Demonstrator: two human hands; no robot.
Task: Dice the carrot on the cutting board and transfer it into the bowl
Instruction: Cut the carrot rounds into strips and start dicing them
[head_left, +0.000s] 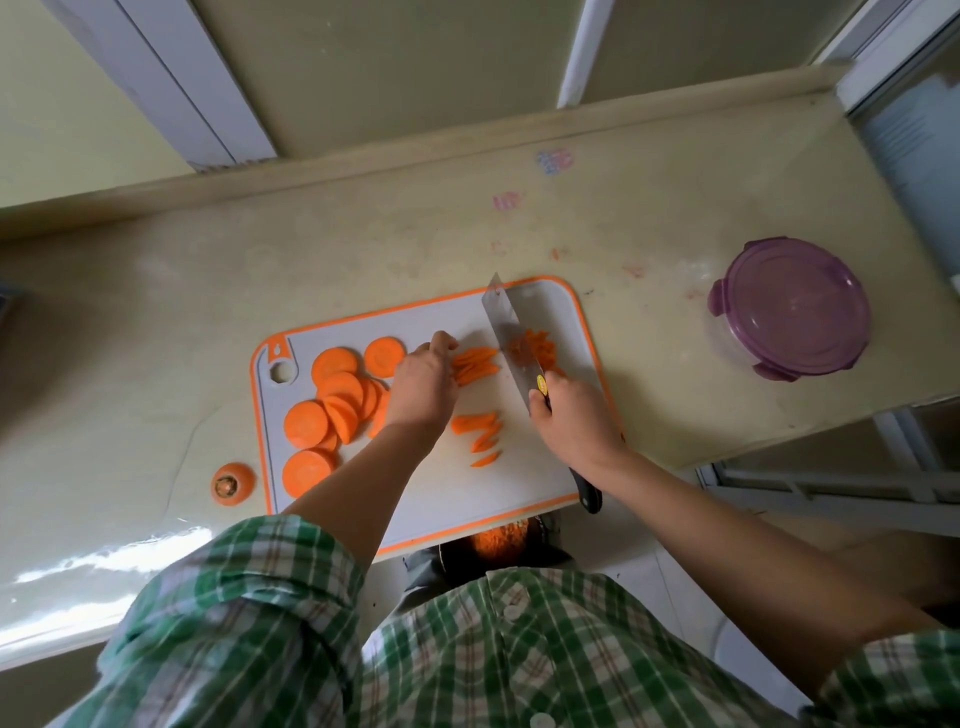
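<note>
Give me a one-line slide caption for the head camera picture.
Right hand chops carrot strips with a cleaver while the left hand steadies them on the cutting board; round slices wait alongside.

Both forearms extend forward. Left hand (423, 387): palm down, fingers curled, fingertips holding the carrot strips (475, 364). Right hand (571, 415): fingers wrapped around the knife (501, 317) handle, knuckles up.

The rectangular grey, orange-rimmed cutting board (457, 493) looked like matt plastic. The broad cleaver blade (501, 317) was mirror-bright steel. The round purple lid (789, 306) was glossy translucent plastic, the cream countertop (337, 244) smooth and gleaming, the green checked shirt (519, 654) woven cloth.
</note>
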